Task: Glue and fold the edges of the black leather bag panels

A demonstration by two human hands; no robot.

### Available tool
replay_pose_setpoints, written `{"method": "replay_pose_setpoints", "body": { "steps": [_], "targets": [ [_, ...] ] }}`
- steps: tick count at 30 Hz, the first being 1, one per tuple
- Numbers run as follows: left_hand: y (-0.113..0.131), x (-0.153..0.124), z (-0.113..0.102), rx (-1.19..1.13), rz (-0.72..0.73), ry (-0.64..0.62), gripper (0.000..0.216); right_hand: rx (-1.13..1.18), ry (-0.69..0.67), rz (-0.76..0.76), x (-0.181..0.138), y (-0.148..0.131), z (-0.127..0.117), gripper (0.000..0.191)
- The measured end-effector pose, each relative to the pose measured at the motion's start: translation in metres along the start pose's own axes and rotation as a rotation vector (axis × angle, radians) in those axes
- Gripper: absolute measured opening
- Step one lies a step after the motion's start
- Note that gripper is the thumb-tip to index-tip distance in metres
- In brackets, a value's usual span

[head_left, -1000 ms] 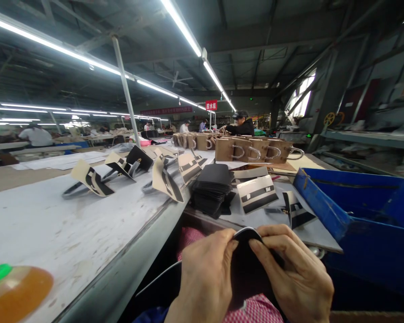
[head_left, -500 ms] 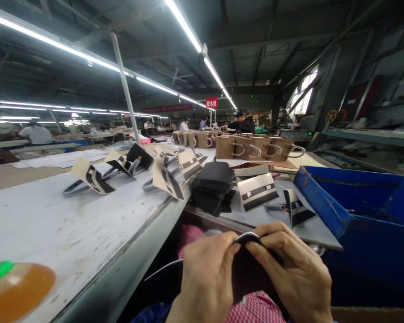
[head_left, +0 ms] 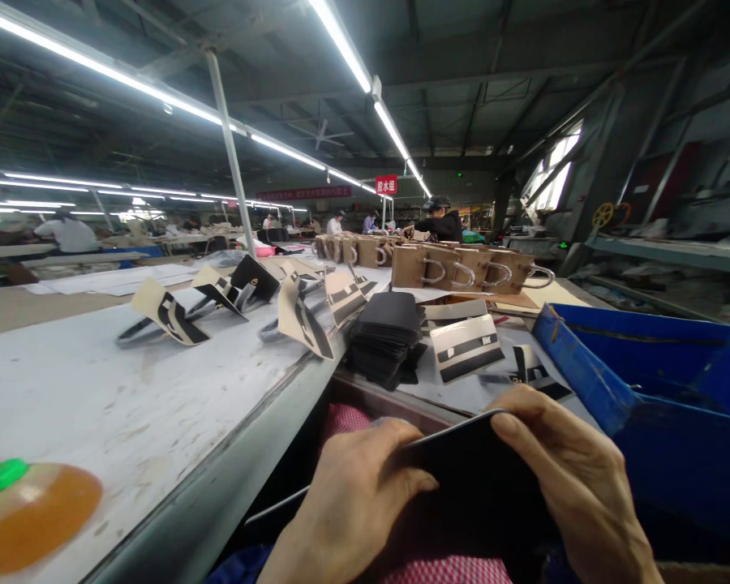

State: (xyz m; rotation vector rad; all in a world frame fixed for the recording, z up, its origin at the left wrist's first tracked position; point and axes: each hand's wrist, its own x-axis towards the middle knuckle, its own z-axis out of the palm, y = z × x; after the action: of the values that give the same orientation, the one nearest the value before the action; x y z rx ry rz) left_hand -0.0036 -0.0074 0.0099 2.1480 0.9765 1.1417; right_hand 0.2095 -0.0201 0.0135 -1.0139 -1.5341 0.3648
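Observation:
A black flat panel with a pale edge [head_left: 474,487] is held up in front of me above my lap. My left hand [head_left: 353,487] grips its upper left part, thumb on the near face and fingers behind. My right hand [head_left: 565,470] pinches its upper right corner between thumb and fingers. Beyond my hands, a stack of black panels [head_left: 384,337] lies at the table's edge. Beside it rests a cream panel with black strips [head_left: 467,349], and a similar black-and-cream piece [head_left: 530,365] is partly hidden behind my right hand.
Several cream panels with black loop straps [head_left: 170,312] lie on the white-covered table [head_left: 127,414]. A bottle of amber liquid [head_left: 36,519] is near left, a blue bin [head_left: 663,414] at right. Brown bags with wrapped handles [head_left: 456,268] stand behind; a co-worker [head_left: 441,219] is farther back.
My hands have moved apart, the right one outward to the right. The black panel, bent between my fingertips before, is now spread flatter with its top edge nearly straight.

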Motion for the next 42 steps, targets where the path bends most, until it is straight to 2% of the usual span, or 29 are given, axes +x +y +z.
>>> {"method": "replay_pose_setpoints", "body": {
  "steps": [2, 4, 8, 12, 17, 22, 27, 29, 33, 35, 38, 40, 42],
  "targets": [
    [-0.005, -0.005, -0.006, 0.027, -0.051, -0.009, 0.014, 0.067, 0.056, 0.130, -0.002, 0.011, -0.005, 0.026],
    [-0.008, -0.009, -0.008, 0.045, -0.045, 0.004, 0.016, 0.102, 0.094, 0.197, -0.002, 0.020, -0.008, 0.028],
    [-0.008, -0.006, -0.007, 0.056, -0.005, 0.076, 0.023, 0.134, 0.151, 0.207, 0.000, 0.026, -0.007, 0.028],
    [-0.009, -0.001, -0.002, 0.024, 0.044, 0.095, 0.014, 0.184, 0.113, 0.192, -0.001, 0.027, -0.006, 0.022],
    [-0.012, 0.001, 0.000, 0.054, 0.021, 0.093, 0.016, 0.163, 0.112, -0.032, -0.001, 0.030, -0.005, 0.012],
    [0.001, 0.009, 0.002, 0.005, 0.059, 0.015, 0.022, 0.162, 0.052, -0.269, 0.003, 0.028, 0.001, 0.009],
    [0.011, 0.013, 0.003, -0.107, 0.018, -0.065, 0.019, 0.226, 0.022, -0.366, 0.005, 0.030, 0.001, 0.012],
    [0.009, 0.012, 0.006, -0.073, 0.018, -0.055, 0.019, 0.233, 0.010, -0.340, 0.005, 0.027, 0.002, 0.012],
    [0.002, 0.012, 0.014, 0.132, 0.164, 0.135, 0.023, 0.192, 0.063, -0.234, 0.003, 0.017, 0.012, 0.011],
    [-0.001, 0.013, 0.017, 0.157, 0.208, 0.186, 0.021, 0.181, 0.097, -0.208, 0.000, 0.013, 0.019, 0.011],
    [-0.006, 0.016, 0.014, 0.107, 0.204, 0.132, 0.021, 0.167, 0.109, -0.166, -0.005, 0.014, 0.023, 0.010],
    [-0.011, 0.019, 0.004, 0.042, 0.189, 0.061, 0.021, 0.213, 0.014, -0.112, -0.007, 0.021, 0.020, 0.016],
    [-0.018, 0.022, -0.009, -0.088, 0.147, 0.000, 0.020, 0.309, -0.154, -0.059, -0.006, 0.031, 0.014, 0.031]
  ]
}}
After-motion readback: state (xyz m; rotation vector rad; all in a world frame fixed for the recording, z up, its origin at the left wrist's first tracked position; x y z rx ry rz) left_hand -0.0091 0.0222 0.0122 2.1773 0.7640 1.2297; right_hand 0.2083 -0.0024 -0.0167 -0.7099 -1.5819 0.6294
